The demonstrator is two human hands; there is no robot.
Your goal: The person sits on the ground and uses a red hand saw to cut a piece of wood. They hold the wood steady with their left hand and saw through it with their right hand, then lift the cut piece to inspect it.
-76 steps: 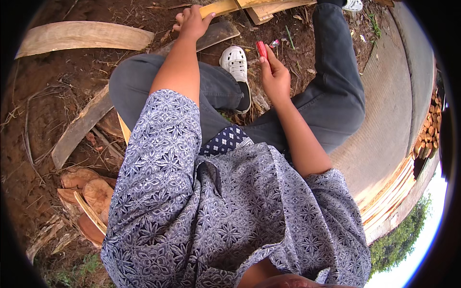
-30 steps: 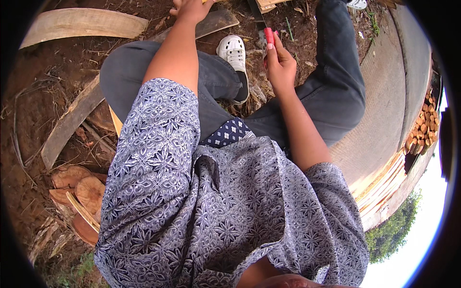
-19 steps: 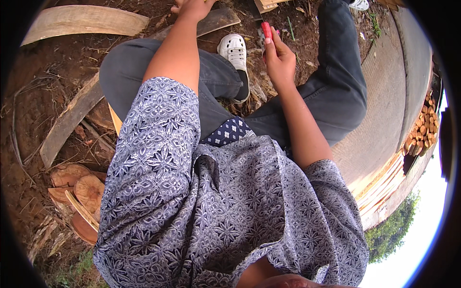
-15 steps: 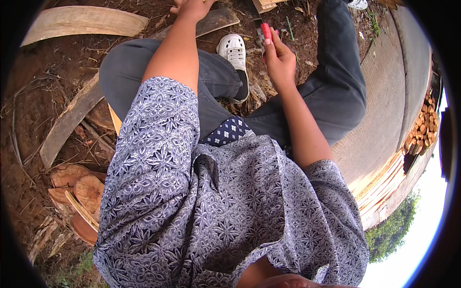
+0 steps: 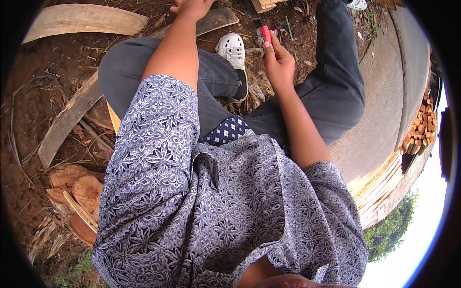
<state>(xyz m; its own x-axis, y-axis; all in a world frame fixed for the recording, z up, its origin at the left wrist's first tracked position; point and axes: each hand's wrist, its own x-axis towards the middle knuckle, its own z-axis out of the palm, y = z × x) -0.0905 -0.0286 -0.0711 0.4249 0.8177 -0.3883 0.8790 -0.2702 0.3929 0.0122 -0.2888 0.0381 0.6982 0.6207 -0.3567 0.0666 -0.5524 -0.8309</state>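
Observation:
At the top of the head view, my right hand [image 5: 279, 65] is closed round the red handle of a hand saw [image 5: 266, 34]. The saw's narrow dark blade runs up and away from the handle to the picture's edge, beside some pale cut wood [image 5: 265, 5]. My left hand [image 5: 193, 6] reaches to the upper edge, near a dark weathered plank [image 5: 217, 21]. Most of its fingers are cut off by the edge, so whatever it touches is hidden.
My white clog [image 5: 233, 50] rests on the soil between the hands. Curved boards [image 5: 84, 19] lie at far left, with cut log rounds [image 5: 87, 193] lower down. A big curved grey slab [image 5: 379, 101] fills the right, and stacked wood [image 5: 421, 126] stands beyond it.
My right hand and the saw handle have shifted slightly toward me. The left arm looks nearly unchanged.

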